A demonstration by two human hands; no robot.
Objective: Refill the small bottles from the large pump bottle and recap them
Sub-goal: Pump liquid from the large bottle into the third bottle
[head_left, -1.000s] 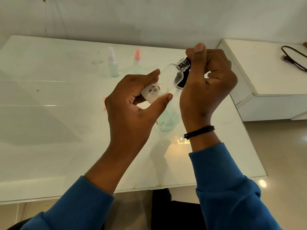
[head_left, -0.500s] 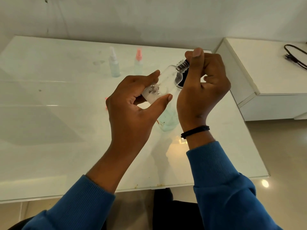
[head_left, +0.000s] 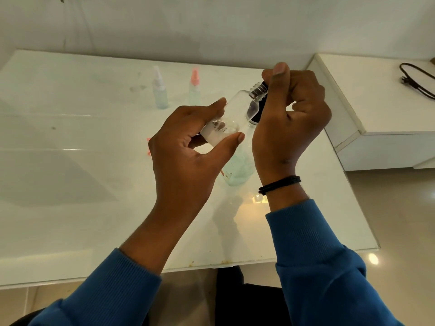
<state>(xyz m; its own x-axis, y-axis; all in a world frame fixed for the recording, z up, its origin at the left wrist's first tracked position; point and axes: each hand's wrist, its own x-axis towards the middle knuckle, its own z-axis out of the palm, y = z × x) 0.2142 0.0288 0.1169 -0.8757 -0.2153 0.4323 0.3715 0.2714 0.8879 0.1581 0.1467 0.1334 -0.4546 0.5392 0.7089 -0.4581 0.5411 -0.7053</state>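
- Above the table [head_left: 70, 208]: left hand [head_left: 188, 156] pinches the tilted small bottle [head_left: 233, 114]; neck uncapped.
- Right hand [head_left: 289, 118] grips a black cap [head_left: 257, 114] at the neck.
- Judged: two spray bottles [head_left: 160, 92] behind appear capped; this one unfinished.

- Two hands are seen: left hand [head_left: 186, 147], right hand [head_left: 289, 128].
- Three small bottles are counted: held clear bottle [head_left: 231, 116], white-capped bottle [head_left: 159, 89], pink-capped bottle [head_left: 195, 88].
- One large bottle [head_left: 237, 170], seemingly, is partly hidden.
- One cable [head_left: 417, 82] is seen.
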